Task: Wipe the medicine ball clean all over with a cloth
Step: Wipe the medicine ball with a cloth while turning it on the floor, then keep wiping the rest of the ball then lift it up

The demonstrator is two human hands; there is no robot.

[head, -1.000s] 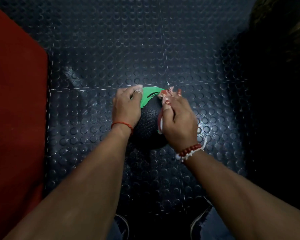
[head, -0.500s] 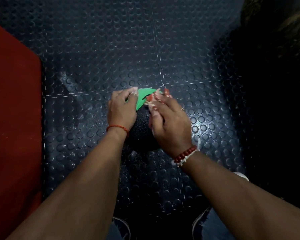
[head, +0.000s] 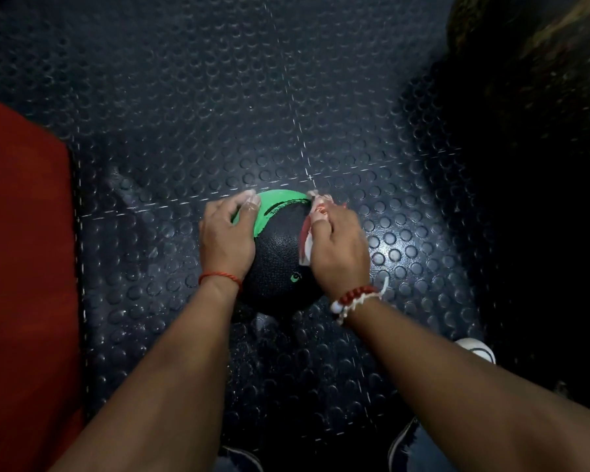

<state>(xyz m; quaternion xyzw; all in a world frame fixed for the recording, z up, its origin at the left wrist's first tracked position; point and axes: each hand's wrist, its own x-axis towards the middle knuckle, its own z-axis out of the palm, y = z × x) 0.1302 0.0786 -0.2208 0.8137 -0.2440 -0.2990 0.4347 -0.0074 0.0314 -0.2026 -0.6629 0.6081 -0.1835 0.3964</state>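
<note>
A black medicine ball (head: 278, 253) with a green band across its far side sits on the studded rubber floor in the middle of the head view. My left hand (head: 226, 239) lies over the ball's left side, fingers spread along the green band. My right hand (head: 338, 245) covers the ball's right side and presses a red-and-white cloth (head: 308, 237) against it. Only the cloth's edge shows past my palm and fingertips. The ball's underside and right flank are hidden.
A red mat (head: 21, 284) runs along the left edge of the dark studded floor (head: 218, 114). A large dark object (head: 532, 97) fills the right side. My shoes (head: 402, 447) show at the bottom, and a white shoe tip (head: 476, 349) at the right.
My right hand with the cloth has slid from the ball's top toward its right side, uncovering more of the black top. My left hand stays on the left side.
</note>
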